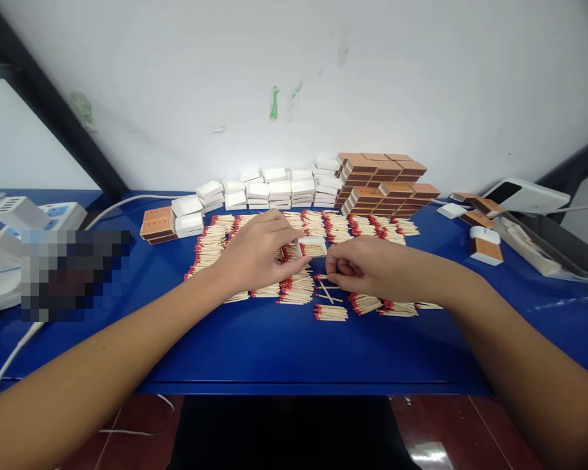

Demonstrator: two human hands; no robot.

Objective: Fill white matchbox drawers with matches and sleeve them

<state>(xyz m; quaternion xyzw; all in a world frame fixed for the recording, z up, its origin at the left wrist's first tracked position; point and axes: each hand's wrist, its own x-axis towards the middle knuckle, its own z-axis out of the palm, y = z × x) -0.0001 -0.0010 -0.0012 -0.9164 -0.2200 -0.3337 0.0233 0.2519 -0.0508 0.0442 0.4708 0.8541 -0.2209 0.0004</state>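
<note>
My left hand (257,251) is closed round a small white matchbox tray (313,247) that has red-tipped matches in it, held just above the blue table (274,352). My right hand (360,267) is pinched shut beside the tray, its fingertips over a few loose matches (326,290); what it pinches is too small to make out. Rows of bundled matches (330,313) lie under and around both hands.
Stacks of white inner trays (269,189) and brown matchbox sleeves (387,186) stand at the back by the wall. More boxes (159,225) lie at left and right (485,247). Power strips (29,212) and cables lie at the far left, a white device (526,194) at the right.
</note>
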